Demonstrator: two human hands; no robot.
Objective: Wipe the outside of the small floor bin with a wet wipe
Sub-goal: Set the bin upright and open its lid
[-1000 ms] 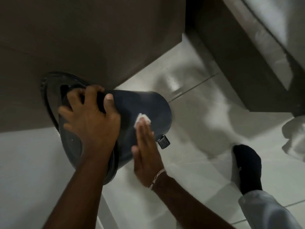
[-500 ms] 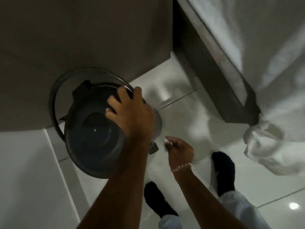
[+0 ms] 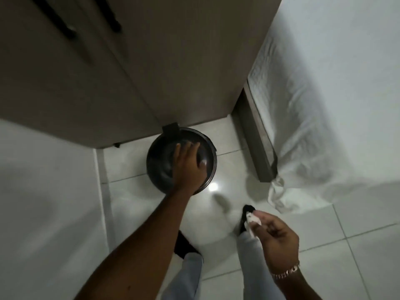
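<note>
The small dark round floor bin [image 3: 159, 163] stands upright on the white tiles against a cabinet, lid down, hinge at the back. My left hand [image 3: 188, 167] lies on top of the lid, fingers spread toward the hinge and thumb out to the right. My right hand [image 3: 278, 241] is well away from the bin, low at the right, pinching a crumpled white wet wipe [image 3: 252, 221] in its fingertips. The bin's side wall is mostly hidden under the lid and my hand.
A brown cabinet [image 3: 151, 72] rises behind the bin. A bed with a hanging white sheet [image 3: 324, 105] stands at the right. A white wall [image 3: 43, 191] closes the left. My black-socked feet [image 3: 244, 221] stand on the tiles [image 3: 357, 256] below the bin.
The bin went from tilted with its lid open to upright with the lid down. My left hand moved from the rim onto the lid. My right hand pulled the wipe away, down and right.
</note>
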